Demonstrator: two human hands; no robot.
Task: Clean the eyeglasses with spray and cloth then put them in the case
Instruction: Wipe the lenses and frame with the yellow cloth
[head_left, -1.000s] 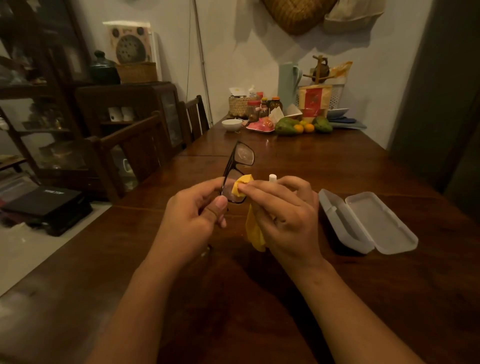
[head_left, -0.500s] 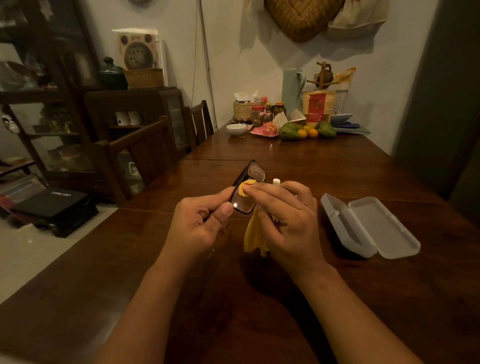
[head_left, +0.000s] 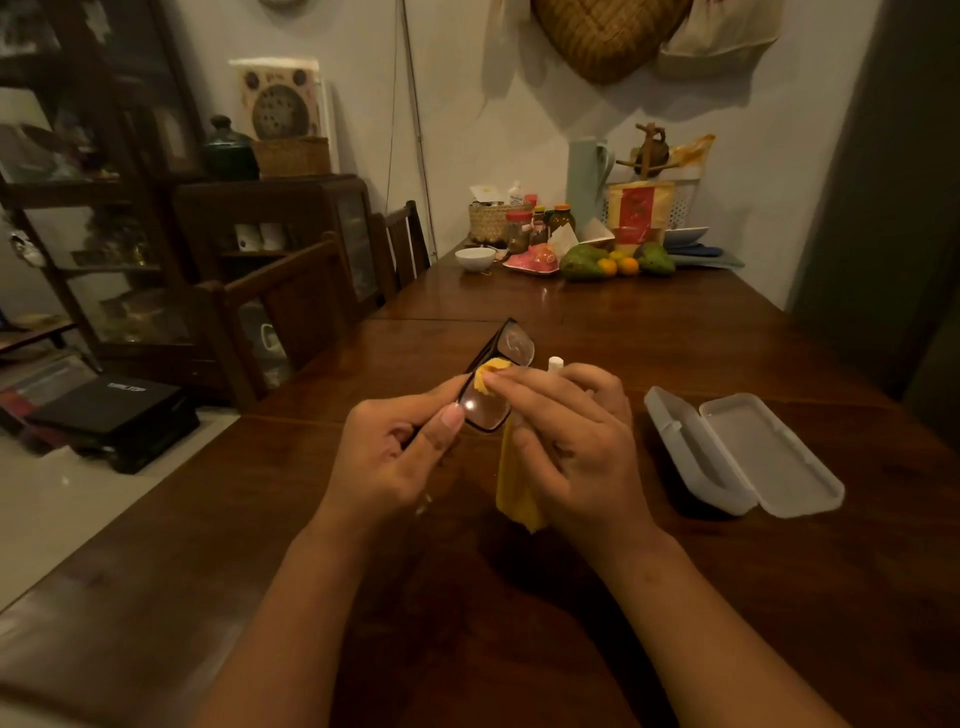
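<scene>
Landmark: the pale case (head_left: 743, 452), lying open on the wooden table (head_left: 571, 623), lid folded back flat.

Left of the case and well apart from it, we see the eyeglasses (head_left: 491, 413), black-framed, held up off the tabletop and tilted, one lens nearer us and the other farther.

Left hand (head_left: 395, 452), farthest from the case: thumb and forefinger pinch the frame at the edge of the near lens; the other fingers are curled in.

Right hand (head_left: 576, 457), between the glasses and the case: fingertips pinch a yellow cloth (head_left: 514, 488) against the glasses, near the top of the near lens. The rest of the cloth hangs down below the hand.

A white spray bottle cap (head_left: 555, 363) shows just behind the right fingers, on the side away from us. We cannot tell whether the bottle stands on the table or is held.

Beyond the case, at the table's far end by the wall, we note fruit (head_left: 584, 261), jars (head_left: 519, 228) and a small white bowl (head_left: 475, 258).
</scene>
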